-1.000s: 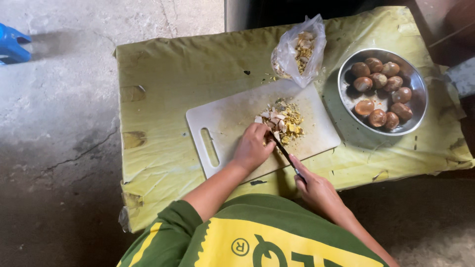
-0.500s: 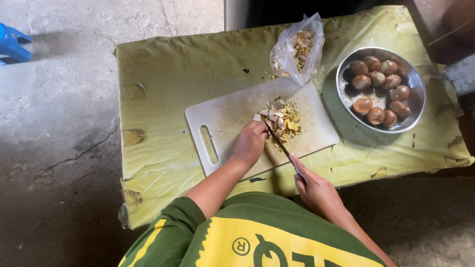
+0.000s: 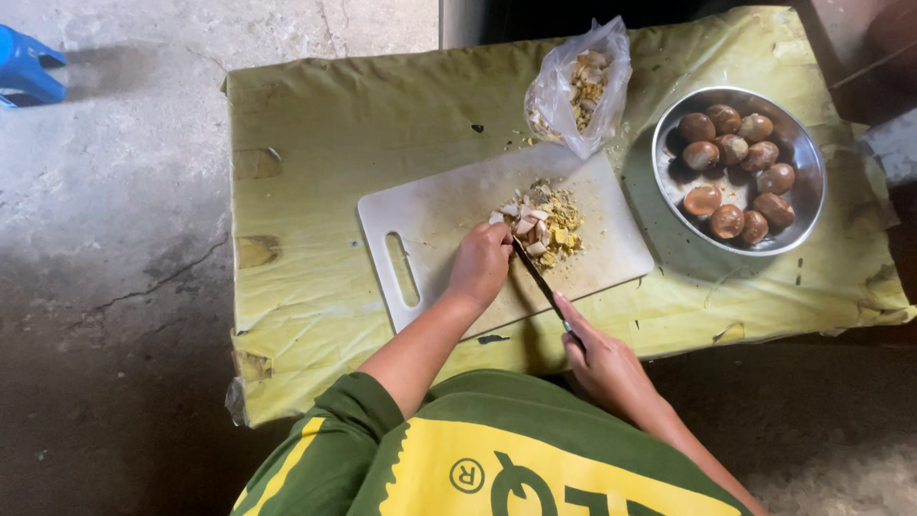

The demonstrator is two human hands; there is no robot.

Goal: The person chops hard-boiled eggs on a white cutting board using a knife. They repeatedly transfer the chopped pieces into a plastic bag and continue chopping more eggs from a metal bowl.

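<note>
Touching left fingertips (image 3: pixel 489 232): chopped egg (image 3: pixel 543 224).

Outdoor cooking spot: concrete floor (image 3: pixel 115 239), chopping board (image 3: pixel 430 215)

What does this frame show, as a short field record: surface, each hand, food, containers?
surface: table under a yellow-green cover, white cutting board on it
left hand: left hand steadies the chopped egg pile
right hand: right hand, grip closed on a knife, blade at the pile
containers: metal bowl of brown peeled eggs; clear plastic bag of scraps
floor: blue stool
</note>
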